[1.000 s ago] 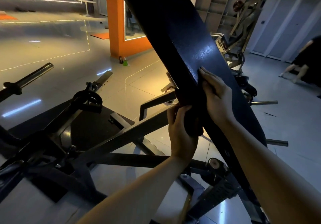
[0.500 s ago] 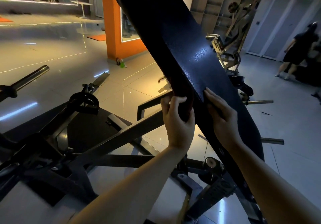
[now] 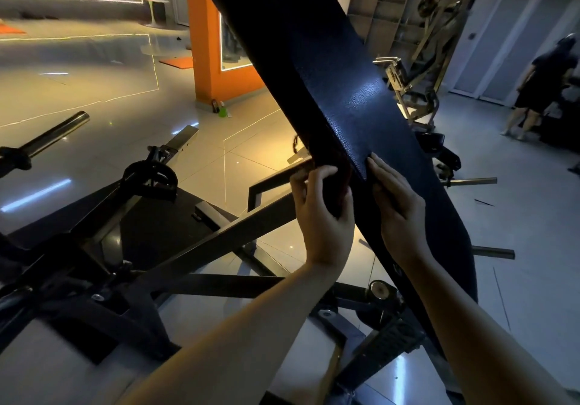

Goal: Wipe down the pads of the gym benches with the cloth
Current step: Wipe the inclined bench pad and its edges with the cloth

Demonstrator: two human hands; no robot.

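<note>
Beside pad (image 3: 339,97): frame bars (image 3: 201,241), barbell (image 3: 47,136), person (image 3: 539,87).

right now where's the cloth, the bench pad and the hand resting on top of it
cloth (image 3: 340,181): head view, dark reddish fold gripped by the left hand
bench pad (image 3: 345,100): head view, lit textured face
right hand (image 3: 397,203): head view, back of hand

The long black textured bench pad (image 3: 339,97) slants steeply from upper left down to lower right, catching a sheen mid-length, while a dark reddish cloth (image 3: 340,181) is wrapped against its left edge about halfway down.
</note>
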